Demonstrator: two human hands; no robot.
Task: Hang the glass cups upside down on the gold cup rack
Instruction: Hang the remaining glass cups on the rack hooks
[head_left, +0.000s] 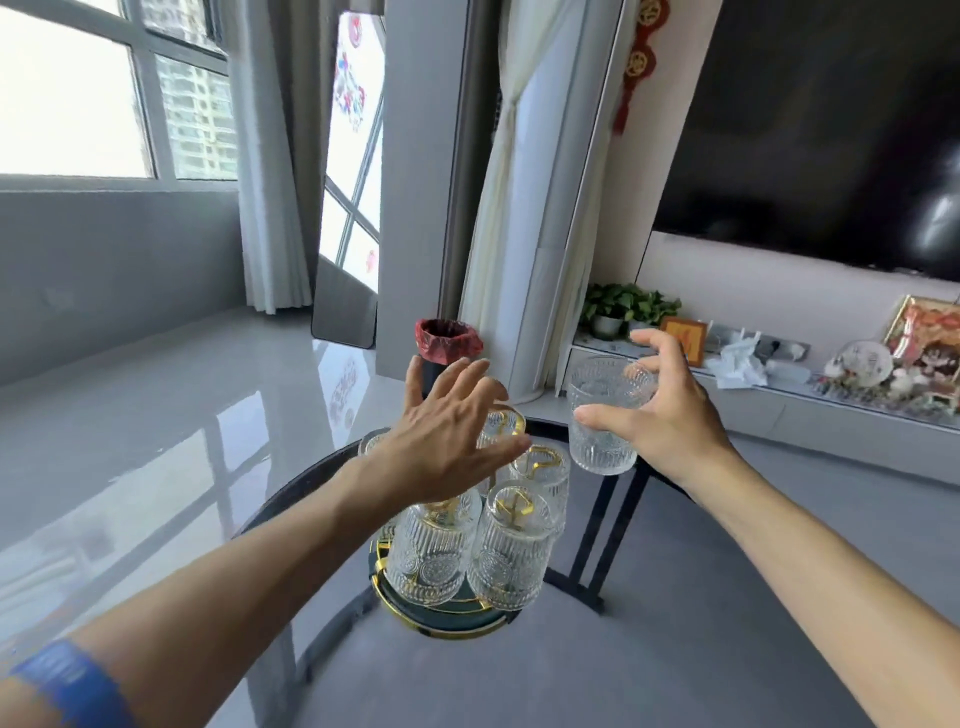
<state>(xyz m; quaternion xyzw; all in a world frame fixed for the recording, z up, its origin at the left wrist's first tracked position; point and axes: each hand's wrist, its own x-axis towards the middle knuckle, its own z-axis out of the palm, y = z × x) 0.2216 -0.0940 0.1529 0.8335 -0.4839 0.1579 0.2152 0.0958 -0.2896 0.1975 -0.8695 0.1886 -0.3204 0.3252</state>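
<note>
The gold cup rack (415, 616) stands on a round glass table (649, 649), with a gold-rimmed dark base. Several ribbed glass cups hang upside down on its gold prongs; the two nearest are at the front left (428, 558) and front right (511, 551). My left hand (441, 441) hovers over the rack with fingers spread straight, hiding the rear cups in part. My right hand (665, 410) grips another ribbed glass cup (602, 415) in the air, to the right of the rack and above it.
A black bin with a red liner (448, 345) stands behind the table. The table's black legs (597, 540) show through the glass. A low white cabinet (779, 410) with a plant and ornaments runs along the right wall under a dark screen.
</note>
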